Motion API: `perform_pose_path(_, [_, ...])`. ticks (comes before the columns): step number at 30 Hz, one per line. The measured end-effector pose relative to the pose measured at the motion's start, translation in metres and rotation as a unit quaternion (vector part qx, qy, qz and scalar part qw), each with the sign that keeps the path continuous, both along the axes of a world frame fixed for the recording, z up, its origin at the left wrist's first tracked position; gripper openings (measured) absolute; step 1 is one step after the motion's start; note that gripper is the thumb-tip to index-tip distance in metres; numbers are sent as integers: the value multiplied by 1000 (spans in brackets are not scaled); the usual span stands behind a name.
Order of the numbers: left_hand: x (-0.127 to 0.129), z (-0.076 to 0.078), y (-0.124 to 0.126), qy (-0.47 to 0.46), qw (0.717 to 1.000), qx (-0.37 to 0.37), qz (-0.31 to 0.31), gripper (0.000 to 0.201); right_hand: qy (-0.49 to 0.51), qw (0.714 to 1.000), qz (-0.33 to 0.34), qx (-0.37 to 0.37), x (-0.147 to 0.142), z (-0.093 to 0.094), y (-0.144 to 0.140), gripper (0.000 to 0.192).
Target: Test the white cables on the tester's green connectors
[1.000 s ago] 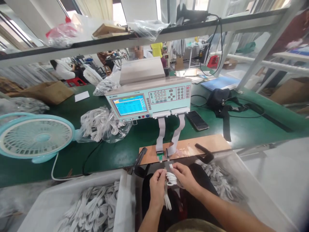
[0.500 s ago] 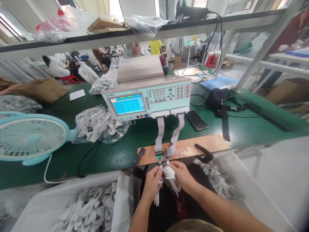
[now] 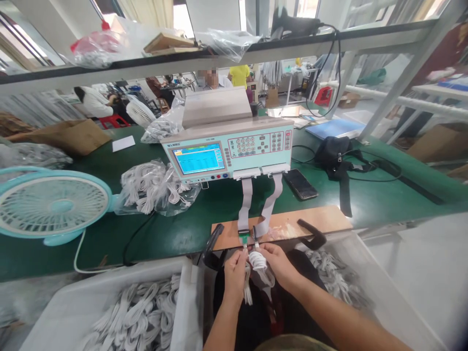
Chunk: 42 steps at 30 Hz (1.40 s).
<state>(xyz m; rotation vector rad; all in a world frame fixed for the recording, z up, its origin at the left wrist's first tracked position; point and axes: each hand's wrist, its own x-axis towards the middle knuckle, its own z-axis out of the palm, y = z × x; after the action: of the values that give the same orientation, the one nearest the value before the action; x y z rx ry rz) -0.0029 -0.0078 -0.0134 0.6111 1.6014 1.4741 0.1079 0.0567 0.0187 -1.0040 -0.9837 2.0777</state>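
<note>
A coiled white cable point(image 3: 259, 263) hangs between my two hands at the table's front edge. My left hand point(image 3: 236, 265) pinches one end of it, its plug close below a small green circuit board point(image 3: 244, 239). With closed fingers my right hand point(image 3: 277, 261) grips the other end beside the bundled loops, near a second connector point(image 3: 256, 239). Grey ribbon cables point(image 3: 245, 204) run from these connectors up to a tester point(image 3: 230, 151) with a lit blue screen. Whether the plugs are fully seated cannot be made out.
Bins of coiled cables stand left point(image 3: 183, 278) and right point(image 3: 369, 248) below the table. Two black clamps point(image 3: 214, 241) point(image 3: 310, 235) hold a wooden board point(image 3: 329, 219). A fan point(image 3: 54, 207), bagged cables point(image 3: 142, 187), a phone point(image 3: 302, 184) and a black bag point(image 3: 332, 153) lie around the tester.
The whole view has shifted slightly, so things appear a little further right. Both hands stay at the connectors, still holding the cable; the left hand's hanging cable part has swung a little.
</note>
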Motion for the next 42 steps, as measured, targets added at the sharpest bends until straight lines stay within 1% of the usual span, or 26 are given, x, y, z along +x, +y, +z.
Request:
perform_pose_path(4, [3, -4, 0, -10, 1000, -4, 17, 40, 9, 1000, 7, 3, -1, -4, 0, 33])
perform_pose_path(9, [6, -9, 4, -11, 999, 3, 33, 49, 7, 1000, 1, 9, -2, -12, -2, 38])
perform_pose_path(12, [5, -13, 8, 3, 999, 19, 34, 52, 15, 1000, 1, 23, -3, -18, -3, 38])
perform_pose_path(16, [5, -17, 12, 23, 997, 62, 40, 52, 34, 999, 9, 28, -5, -26, -2, 33])
perform_pose_path(18, [7, -16, 13, 15, 996, 74, 48, 51, 43, 999, 11, 25, -6, -30, -1, 32])
perform_pose_path(22, [8, -6, 18, -23, 995, 76, 53, 50, 58, 998, 2, 24, -7, -38, 2, 32])
perform_pose_path(24, [8, -1, 20, -15, 996, 70, 61, 49, 71, 997, 1, 29, -8, -40, 3, 31])
perform_pose_path(28, [10, 4, 21, 9, 995, 46, 88, 47, 57, 997, -1, 42, -8, -38, 2, 34])
perform_pose_path(31, [12, 9, 20, 34, 995, 33, 87, 45, 34, 998, -13, 44, -8, -30, 1, 37])
perform_pose_path(35, [13, 13, 20, 73, 992, 26, 104, 45, 15, 999, -33, 30, -10, -20, 0, 38])
perform_pose_path(39, [20, 8, 18, 60, 991, 39, 111, 48, -12, 998, -32, 59, -12, -20, -10, 43])
perform_pose_path(41, [28, 4, 12, 42, 993, 53, 98, 49, -28, 996, -20, 83, -4, -23, -15, 44])
perform_pose_path(42, [32, 2, 8, 29, 994, 56, 84, 50, -43, 995, -12, 94, 5, -24, -16, 43])
